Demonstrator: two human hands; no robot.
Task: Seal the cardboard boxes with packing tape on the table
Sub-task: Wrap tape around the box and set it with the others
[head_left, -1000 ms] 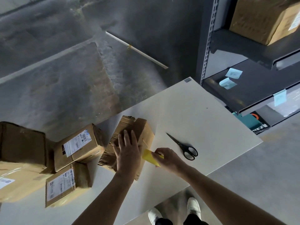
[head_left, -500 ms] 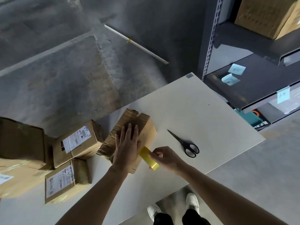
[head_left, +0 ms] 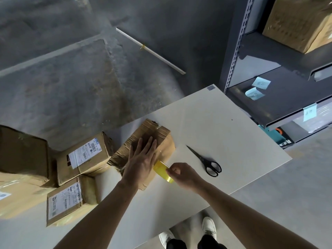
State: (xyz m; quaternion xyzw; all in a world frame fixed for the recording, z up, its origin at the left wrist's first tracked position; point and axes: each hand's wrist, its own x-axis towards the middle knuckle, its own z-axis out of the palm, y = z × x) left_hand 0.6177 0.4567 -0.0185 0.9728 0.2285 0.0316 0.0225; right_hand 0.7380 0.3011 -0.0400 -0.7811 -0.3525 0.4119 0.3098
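Where the box lies: the cardboard box [head_left: 162, 139] is set on the tabletop [head_left: 224, 132], its long axis running from near left to far right.
Left hand [head_left: 142, 162]: laid flat on the box top, fingers straight, pressing down.
Right hand [head_left: 181, 174]: the yellow tape roll [head_left: 162, 170] is pinched and held against the box's near right edge, just beside the left hand.
Coming move: the tape is probably to be drawn along that axis; the left hand lies in its way.
Around: scissors [head_left: 206, 161] are at right, apart; two labelled boxes [head_left: 84, 155] are at left.

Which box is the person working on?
The worn box under the flat left hand; the right hand holds yellow tape at its edge. The labelled boxes lie untouched.
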